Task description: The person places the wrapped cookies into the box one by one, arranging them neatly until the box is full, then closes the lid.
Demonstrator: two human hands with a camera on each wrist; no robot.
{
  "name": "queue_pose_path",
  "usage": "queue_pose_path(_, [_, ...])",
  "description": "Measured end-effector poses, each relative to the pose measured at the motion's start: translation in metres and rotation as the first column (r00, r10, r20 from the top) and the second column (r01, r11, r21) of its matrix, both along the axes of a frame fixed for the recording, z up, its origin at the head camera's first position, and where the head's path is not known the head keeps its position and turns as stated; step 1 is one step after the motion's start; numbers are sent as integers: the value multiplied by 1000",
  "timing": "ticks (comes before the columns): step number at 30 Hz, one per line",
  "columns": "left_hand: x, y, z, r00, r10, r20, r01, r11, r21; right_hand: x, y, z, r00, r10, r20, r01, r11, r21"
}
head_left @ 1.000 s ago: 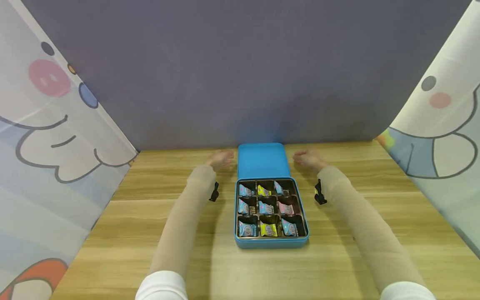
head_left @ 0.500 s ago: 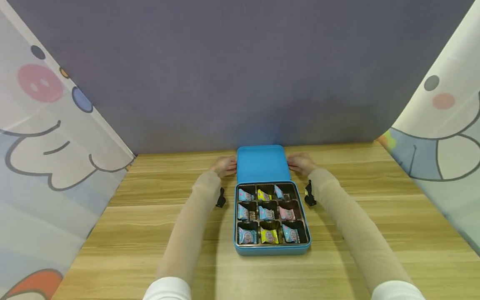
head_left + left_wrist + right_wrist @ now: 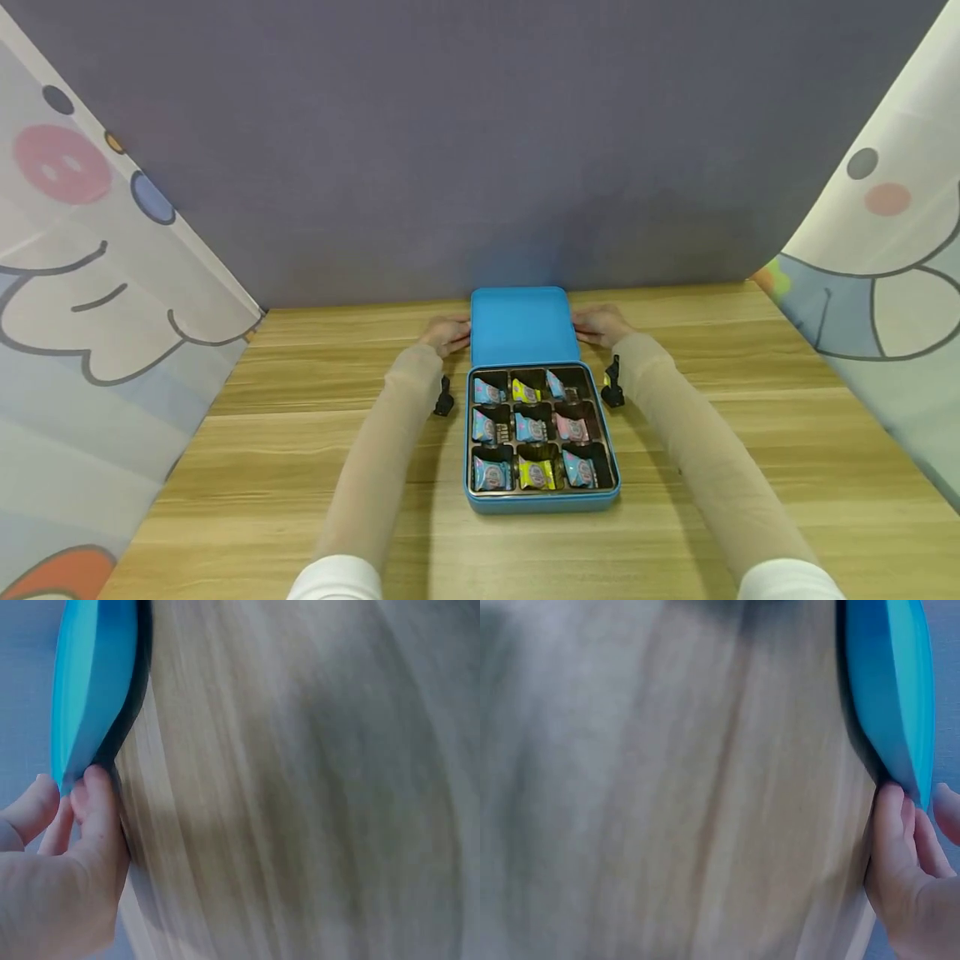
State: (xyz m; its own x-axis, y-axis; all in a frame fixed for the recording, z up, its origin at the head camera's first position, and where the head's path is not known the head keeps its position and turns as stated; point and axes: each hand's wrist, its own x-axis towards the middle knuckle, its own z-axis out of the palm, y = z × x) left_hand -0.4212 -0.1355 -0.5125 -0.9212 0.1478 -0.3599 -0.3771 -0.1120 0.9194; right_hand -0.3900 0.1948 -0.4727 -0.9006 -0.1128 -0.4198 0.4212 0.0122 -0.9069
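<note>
A blue hinged box [image 3: 542, 505] stands open on the table, its lid [image 3: 522, 327] folded back toward the grey wall. Inside, a dark brown divided tray [image 3: 507, 447] bears small wrapped candies in blue, yellow and pink, such as a yellow candy [image 3: 536, 474] at the front. My left hand [image 3: 447, 333] is at the lid's left side, fingers on its outer wall and thumb at the rim. On the opposite side my right hand [image 3: 602, 323] pinches the lid's edge likewise. Both wrist views show the lid's side wall [image 3: 112, 667] between thumb and fingers.
The wooden table [image 3: 285, 467] stretches out on both sides of the box. A grey wall [image 3: 480, 150] rises close behind the lid. Cartoon-printed curtains [image 3: 112, 275] hang at the left and right edges.
Both hands have moved inward from beside the lid to its left and right edges, and now touch it. The lid is still folded back, and the candies lie as before.
</note>
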Motion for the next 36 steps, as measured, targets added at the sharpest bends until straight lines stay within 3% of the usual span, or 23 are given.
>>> queue_pose_path(2, [12,6,15,999,42,17,-42,999,-29,-8,5,-12,1000,19,-23,-20,999,-51])
queue_pose_path(4, [29,14,36,998,66,14,-65,997,-48,-4,6,-6,999,29,-20,-30,998,-54])
queue_pose_path(5, [43,21,55,995,92,43,-88,991,-100,-6,7,-7,1000,22,-22,-23,999,-25])
queue_pose_path(7, [62,27,78,993,103,61,-95,988,-119,1,2,4,1000,7,-22,-7,1000,31])
queue_pose_path(9, [75,30,94,993,95,68,-86,988,-125,22,-10,30,1000,-10,9,9,994,111])
queue_pose_path(13, [91,32,113,995,72,64,-65,991,-114,43,-18,57,999,-6,35,4,998,69])
queue_pose_path(18, [85,31,111,996,78,51,-72,990,-120,56,-22,78,999,6,39,-7,999,34])
queue_pose_path(24, [70,26,102,995,95,-1,-95,990,-107,51,-21,81,1000,21,-15,-20,1000,18])
queue_pose_path(30, [69,28,101,992,70,-109,-89,979,-182,42,-14,75,997,30,-71,-28,999,29])
queue_pose_path(36, [71,32,109,970,67,-234,-120,969,-216,41,-10,76,984,44,-175,-30,997,77])
